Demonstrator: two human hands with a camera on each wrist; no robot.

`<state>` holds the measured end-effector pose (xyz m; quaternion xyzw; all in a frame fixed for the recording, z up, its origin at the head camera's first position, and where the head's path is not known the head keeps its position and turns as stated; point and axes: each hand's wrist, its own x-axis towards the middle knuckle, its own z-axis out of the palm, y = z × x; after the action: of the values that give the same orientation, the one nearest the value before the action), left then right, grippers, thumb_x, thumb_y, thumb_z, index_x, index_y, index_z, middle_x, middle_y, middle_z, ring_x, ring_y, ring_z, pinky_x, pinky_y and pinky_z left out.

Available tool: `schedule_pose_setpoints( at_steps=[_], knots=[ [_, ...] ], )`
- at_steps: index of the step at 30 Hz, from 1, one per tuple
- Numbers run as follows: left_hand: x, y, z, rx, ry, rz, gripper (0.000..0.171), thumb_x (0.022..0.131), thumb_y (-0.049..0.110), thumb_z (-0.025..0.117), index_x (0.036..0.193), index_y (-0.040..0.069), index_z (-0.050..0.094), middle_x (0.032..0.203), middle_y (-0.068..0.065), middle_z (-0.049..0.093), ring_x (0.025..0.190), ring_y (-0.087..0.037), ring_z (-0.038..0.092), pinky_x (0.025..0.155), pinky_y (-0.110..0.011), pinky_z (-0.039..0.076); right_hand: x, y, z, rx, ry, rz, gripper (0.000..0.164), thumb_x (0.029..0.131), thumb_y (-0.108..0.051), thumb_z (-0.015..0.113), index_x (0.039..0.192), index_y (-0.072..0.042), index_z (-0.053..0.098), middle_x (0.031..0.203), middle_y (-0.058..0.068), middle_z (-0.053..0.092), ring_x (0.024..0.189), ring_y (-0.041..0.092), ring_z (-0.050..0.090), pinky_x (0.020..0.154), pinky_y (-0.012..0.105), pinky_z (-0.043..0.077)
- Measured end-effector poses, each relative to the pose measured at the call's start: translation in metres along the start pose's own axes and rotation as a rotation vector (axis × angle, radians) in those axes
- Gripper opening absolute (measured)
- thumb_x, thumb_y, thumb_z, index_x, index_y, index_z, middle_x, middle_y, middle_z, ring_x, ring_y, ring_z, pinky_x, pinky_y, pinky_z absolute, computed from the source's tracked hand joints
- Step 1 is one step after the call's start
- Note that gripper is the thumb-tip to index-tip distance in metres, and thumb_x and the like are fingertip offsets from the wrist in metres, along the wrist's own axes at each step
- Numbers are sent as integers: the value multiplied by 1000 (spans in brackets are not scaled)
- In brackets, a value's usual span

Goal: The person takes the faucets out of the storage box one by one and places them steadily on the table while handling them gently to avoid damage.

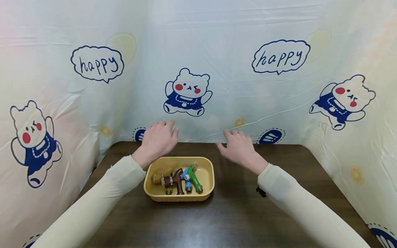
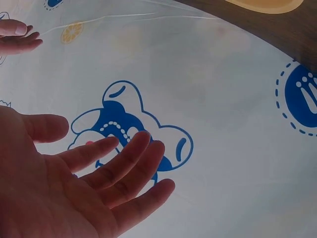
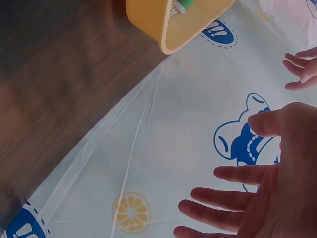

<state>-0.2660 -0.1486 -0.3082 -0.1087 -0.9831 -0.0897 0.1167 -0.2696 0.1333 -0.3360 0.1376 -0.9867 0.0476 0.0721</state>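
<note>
Both hands are raised over the far side of the table and hold nothing. My left hand point(image 1: 159, 139) is above and behind the yellow basin point(image 1: 180, 198), its fingers spread and slightly bent in the left wrist view. To the right of the basin, my right hand point(image 1: 237, 146) hovers near the back edge with its fingers apart. Inside the basin lie several tap-shaped fittings: a brown one point(image 1: 178, 181), a green one point(image 1: 194, 179) and a blue one point(image 1: 188, 187) partly behind the green. A yellowish-brown one point(image 1: 157, 178) lies at the left, partly hidden.
The dark wooden table point(image 1: 235, 220) carries the basin left of its middle. A pale printed curtain point(image 1: 229, 69) with bears and lettering hangs close behind the table and along both sides. A small black object point(image 1: 261, 192) shows under the right cuff.
</note>
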Motion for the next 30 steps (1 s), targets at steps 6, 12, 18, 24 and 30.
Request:
schedule_pose_setpoints(
  at_steps=[6,12,18,24,30],
  knots=[
    [-3,-5,4,8,-8,0,54,111,34,40,150,-2,53,140,-29,60,126,-48,58,103,-63,47,0,-3,3,-19,-20,5,70,105,-56,50,153,-5,51,144,25,58,129,46,56,101,66,48],
    [-6,-12,7,6,-23,-20,53,110,32,41,149,-2,53,138,-29,61,122,-49,61,96,-63,52,-3,-5,4,-3,9,-29,64,103,-52,56,145,-4,58,129,22,67,113,42,66,87,60,56],
    [-9,-18,9,-20,-51,-43,54,111,35,40,148,-2,54,139,-29,61,123,-47,61,92,-64,54,-5,-8,5,3,16,-63,54,101,-48,63,131,-3,64,113,19,70,98,38,70,75,55,60],
    [-15,-26,15,-11,-78,-50,52,112,35,39,140,-4,59,129,-29,66,111,-46,66,85,-61,57,-7,-10,8,6,-15,-66,50,100,-45,65,126,-2,65,107,17,71,92,35,70,72,51,60],
    [-24,-38,25,-3,-118,-65,50,111,32,40,138,-7,59,122,-28,68,103,-44,70,77,-58,59,-9,-12,12,-2,-52,-63,47,101,-43,66,124,-2,66,104,17,71,88,33,70,67,50,60]
  ],
)
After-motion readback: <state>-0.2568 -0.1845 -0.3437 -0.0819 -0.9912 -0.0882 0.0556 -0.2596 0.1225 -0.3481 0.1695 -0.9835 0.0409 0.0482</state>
